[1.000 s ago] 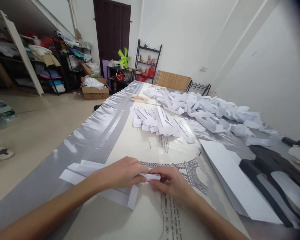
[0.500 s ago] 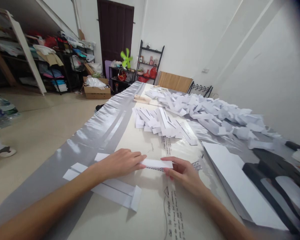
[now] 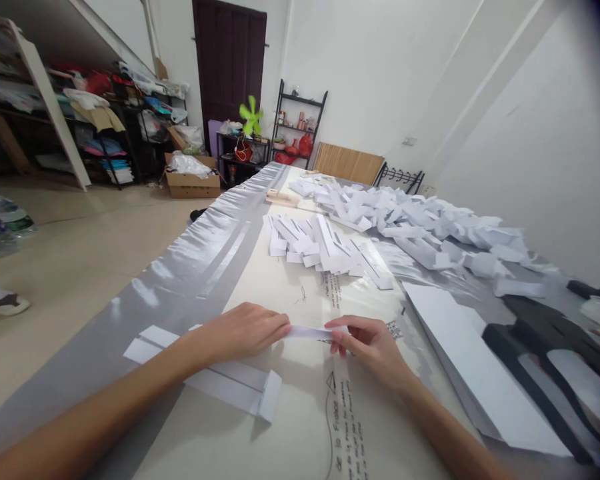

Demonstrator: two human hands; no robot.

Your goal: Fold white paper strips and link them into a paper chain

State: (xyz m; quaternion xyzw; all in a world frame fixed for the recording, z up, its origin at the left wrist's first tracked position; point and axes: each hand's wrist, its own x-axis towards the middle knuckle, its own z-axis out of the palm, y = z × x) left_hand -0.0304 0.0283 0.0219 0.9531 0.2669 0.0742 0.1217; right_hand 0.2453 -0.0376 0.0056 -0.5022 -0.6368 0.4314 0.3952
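Between my two hands lies a narrow folded white paper strip [image 3: 307, 332], level and just over the table. My left hand [image 3: 247, 330] is closed on its left end, the fingers pressed together. At the strip's right end my right hand [image 3: 363, 341] pinches it with thumb and fingers, the thumb below. Under my left forearm rests a folded white paper piece [image 3: 235, 388] with a dark slit along it and a raised flap at its right end. Part of that piece is hidden by the arm.
Farther along the table [image 3: 300, 427] lies a spread of folded paper strips [image 3: 310, 243]. Behind it, to the right, is a big heap of folded white papers [image 3: 410, 223]. Flat white sheets [image 3: 480, 373] and black-handled scissors [image 3: 535, 373] lie at the right.
The strip has turned in my fingers and now shows a narrower face. My right hand has shifted its grip slightly, with its fingers curled more around the end.
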